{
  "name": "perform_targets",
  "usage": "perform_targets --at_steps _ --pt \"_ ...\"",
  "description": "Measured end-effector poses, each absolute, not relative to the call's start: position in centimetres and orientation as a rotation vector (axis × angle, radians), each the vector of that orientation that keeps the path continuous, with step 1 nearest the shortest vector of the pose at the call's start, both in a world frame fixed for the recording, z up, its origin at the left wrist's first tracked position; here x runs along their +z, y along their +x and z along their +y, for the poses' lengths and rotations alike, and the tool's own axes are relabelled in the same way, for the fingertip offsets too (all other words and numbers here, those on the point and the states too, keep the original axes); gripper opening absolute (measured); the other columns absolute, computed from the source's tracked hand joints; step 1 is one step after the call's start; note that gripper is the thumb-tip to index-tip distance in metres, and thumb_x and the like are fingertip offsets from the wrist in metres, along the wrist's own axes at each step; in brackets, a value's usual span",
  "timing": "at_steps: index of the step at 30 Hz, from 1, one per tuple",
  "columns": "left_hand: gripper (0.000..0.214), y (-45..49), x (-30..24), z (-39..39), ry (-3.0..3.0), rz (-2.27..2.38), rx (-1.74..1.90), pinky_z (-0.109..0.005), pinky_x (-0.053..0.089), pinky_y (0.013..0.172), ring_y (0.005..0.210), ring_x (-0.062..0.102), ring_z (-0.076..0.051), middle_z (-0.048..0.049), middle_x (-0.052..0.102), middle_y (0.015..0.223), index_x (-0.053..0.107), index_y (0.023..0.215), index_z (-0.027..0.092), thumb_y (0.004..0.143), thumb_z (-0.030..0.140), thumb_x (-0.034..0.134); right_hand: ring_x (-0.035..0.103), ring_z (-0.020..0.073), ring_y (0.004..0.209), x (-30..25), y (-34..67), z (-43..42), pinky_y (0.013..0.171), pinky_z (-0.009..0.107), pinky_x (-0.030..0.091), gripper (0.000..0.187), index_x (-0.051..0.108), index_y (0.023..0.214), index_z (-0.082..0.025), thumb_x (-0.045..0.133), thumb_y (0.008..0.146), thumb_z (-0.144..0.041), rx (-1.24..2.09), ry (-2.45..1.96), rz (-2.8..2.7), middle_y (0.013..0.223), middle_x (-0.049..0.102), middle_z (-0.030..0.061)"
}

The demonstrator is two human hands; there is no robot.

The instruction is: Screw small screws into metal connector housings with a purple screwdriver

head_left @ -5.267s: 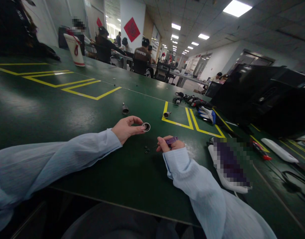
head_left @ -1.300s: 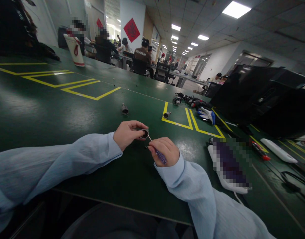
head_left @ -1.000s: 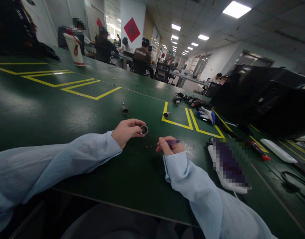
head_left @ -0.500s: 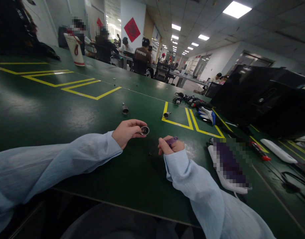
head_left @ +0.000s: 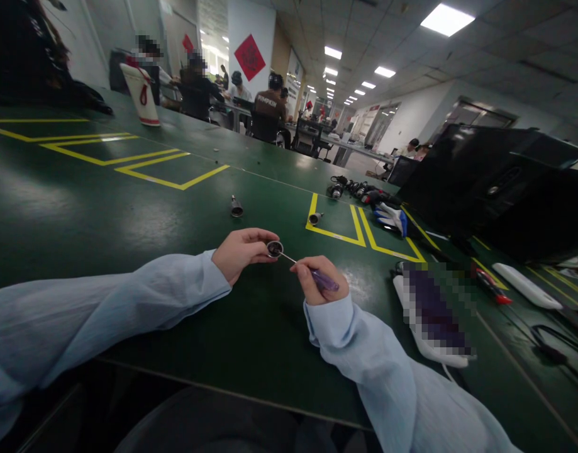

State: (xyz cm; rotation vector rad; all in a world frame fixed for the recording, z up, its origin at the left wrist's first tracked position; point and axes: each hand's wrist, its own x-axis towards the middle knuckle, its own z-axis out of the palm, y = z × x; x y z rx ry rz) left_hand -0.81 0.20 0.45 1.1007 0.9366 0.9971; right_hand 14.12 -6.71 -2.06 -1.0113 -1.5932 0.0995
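My left hand [head_left: 241, 255] is closed around a small round metal cup-shaped part [head_left: 275, 249], its open mouth turned toward me and to the right. In my right hand [head_left: 319, 280] is a screwdriver [head_left: 325, 280] with a translucent purple handle. Its thin shaft points up and left, and the tip reaches into the mouth of the cup-shaped part. What the tip touches inside is too small to make out. Beyond my left hand, a similar metal cup-shaped part [head_left: 236, 207] stands on the green table [head_left: 175, 340]. Another metal part [head_left: 316, 218] lies on its side within yellow tape.
Toward the right lie a blue-and-white glove [head_left: 391, 219], dark cabled devices [head_left: 338, 187], a phone-like device with a blurred screen [head_left: 434, 308] and a red-black tool [head_left: 491, 285]. A white cup [head_left: 141, 94] stands far left. People sit at tables behind.
My right hand has turned the screwdriver, swinging its tip up from low over the table into the cup-shaped part. My left hand stays nearly still.
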Motion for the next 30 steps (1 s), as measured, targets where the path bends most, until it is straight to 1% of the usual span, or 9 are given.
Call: perform_targets --at_steps 6,15,21,25,30 --pt "0.027 -0.86 0.43 0.05 1.12 0.91 0.977 -0.028 0.054 0.068 0.07 0.063 -0.016 -0.0046 0.066 0.077 0.062 0.081 0.009 0.054 0.006 0.062 0.058 0.0137 0.067 -2.23 13.94 -6.21 0.067 0.027 0.047 0.011 0.061 0.077 -0.017 0.051 0.079 -0.018 -0.076 -0.904 -1.806 0.071 0.066 0.0044" --pt "0.026 -0.81 0.36 -0.14 1.184 0.915 0.982 -0.031 0.053 0.07 0.073 0.063 -0.017 -0.006 0.066 0.08 0.063 0.082 0.01 0.055 0.007 0.063 0.06 0.0152 0.071 -2.28 13.83 -6.09 0.07 0.029 0.049 0.011 0.059 0.081 -0.018 0.048 0.08 -0.017 -0.127 -0.883 -1.951 0.075 0.067 0.006" --pt "0.021 -0.77 0.32 -0.14 1.242 0.954 1.004 -0.03 0.054 0.065 0.07 0.063 -0.016 -0.0063 0.067 0.079 0.062 0.078 0.01 0.058 0.01 0.065 0.06 0.0152 0.071 -2.5 13.56 -5.97 0.069 0.028 0.05 0.011 0.06 0.081 -0.017 0.049 0.08 -0.017 -0.203 -0.823 -1.972 0.074 0.067 0.0065" --pt "0.015 -0.77 0.33 -0.14 1.273 0.954 1.016 -0.028 0.054 0.061 0.073 0.063 -0.017 -0.0073 0.067 0.083 0.061 0.075 0.011 0.06 0.01 0.063 0.06 0.0148 0.07 -2.37 13.51 -6.08 0.068 0.027 0.05 0.01 0.06 0.08 -0.015 0.051 0.078 -0.015 -0.231 -0.792 -1.976 0.073 0.067 0.0073" --pt "0.014 -0.75 0.19 -0.13 1.284 0.947 1.019 -0.026 0.053 0.058 0.071 0.062 -0.016 -0.0075 0.067 0.082 0.061 0.074 0.01 0.06 0.009 0.062 0.061 0.0148 0.07 -2.35 13.44 -6.08 0.067 0.027 0.051 0.011 0.06 0.081 -0.017 0.049 0.079 -0.016 -0.254 -0.83 -1.988 0.074 0.067 0.0062"
